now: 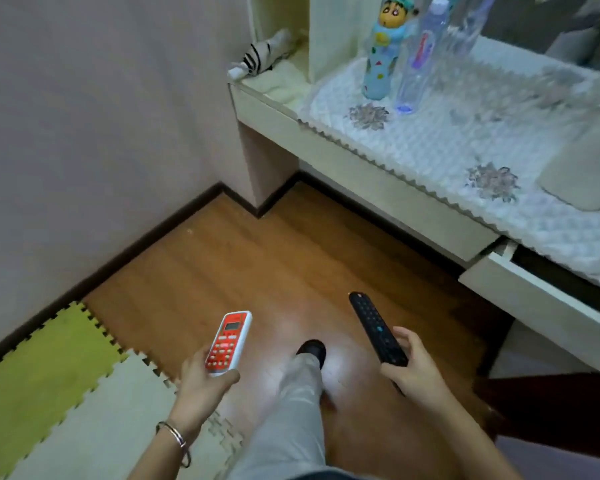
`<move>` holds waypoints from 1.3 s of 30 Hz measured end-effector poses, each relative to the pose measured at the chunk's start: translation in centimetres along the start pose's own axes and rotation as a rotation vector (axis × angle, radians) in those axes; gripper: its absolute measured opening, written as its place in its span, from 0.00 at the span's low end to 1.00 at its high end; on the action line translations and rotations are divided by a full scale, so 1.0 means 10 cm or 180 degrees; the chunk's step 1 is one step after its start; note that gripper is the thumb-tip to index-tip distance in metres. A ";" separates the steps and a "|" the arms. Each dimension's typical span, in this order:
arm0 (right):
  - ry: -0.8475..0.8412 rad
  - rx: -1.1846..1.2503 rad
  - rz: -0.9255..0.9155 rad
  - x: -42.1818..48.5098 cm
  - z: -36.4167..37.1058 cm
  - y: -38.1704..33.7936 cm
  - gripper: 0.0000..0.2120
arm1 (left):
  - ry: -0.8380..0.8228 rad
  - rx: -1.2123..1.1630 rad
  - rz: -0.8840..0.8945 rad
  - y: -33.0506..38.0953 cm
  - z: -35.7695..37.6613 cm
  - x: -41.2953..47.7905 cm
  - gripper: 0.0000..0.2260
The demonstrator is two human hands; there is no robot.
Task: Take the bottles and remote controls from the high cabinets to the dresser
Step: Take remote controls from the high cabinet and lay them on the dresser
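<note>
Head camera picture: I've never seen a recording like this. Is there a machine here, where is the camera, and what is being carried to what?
There is no machine. A person wears a wide-angle camera on the head, so you look forward and down at their own hands.

The left hand holds a red and white remote. The right hand holds a black remote.

Between them you see the person's leg above a wooden floor, with foam mats at the left.

At the upper right is the dresser, covered by a white cloth. A cartoon-figure bottle and a clear bottle stand upright on it.
</note>
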State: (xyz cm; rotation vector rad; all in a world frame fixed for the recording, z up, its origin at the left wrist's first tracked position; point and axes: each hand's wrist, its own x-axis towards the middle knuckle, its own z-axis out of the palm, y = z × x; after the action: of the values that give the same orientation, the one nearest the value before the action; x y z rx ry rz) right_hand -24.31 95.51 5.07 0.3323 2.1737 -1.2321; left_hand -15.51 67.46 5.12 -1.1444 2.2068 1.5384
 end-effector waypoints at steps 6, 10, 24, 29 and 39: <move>0.0616 0.0030 0.0058 0.88 -0.53 -0.55 0.32 | -0.0253 0.0253 0.0780 1.42 0.53 1.26 0.13; 0.1034 0.0230 -0.0139 1.25 -0.89 -1.02 0.32 | -0.0372 0.0686 0.1096 2.24 0.82 1.70 0.34; 0.1997 0.0600 -0.0508 2.59 -1.86 -1.74 0.28 | -0.1156 0.1189 0.2151 3.90 2.08 2.54 0.47; 0.2353 0.0551 -0.0184 3.04 -2.22 -1.72 0.28 | -0.1297 0.1422 0.2304 4.42 2.76 2.72 0.40; 0.2751 0.0196 0.0559 3.82 -2.55 -1.87 0.28 | -0.0809 0.1636 0.2288 4.73 3.77 3.28 0.28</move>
State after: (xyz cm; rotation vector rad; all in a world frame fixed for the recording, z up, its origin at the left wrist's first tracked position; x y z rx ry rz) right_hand -73.14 103.90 4.02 1.2405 2.7106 -1.1756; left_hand -79.82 91.94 3.38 0.0080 2.7234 1.0854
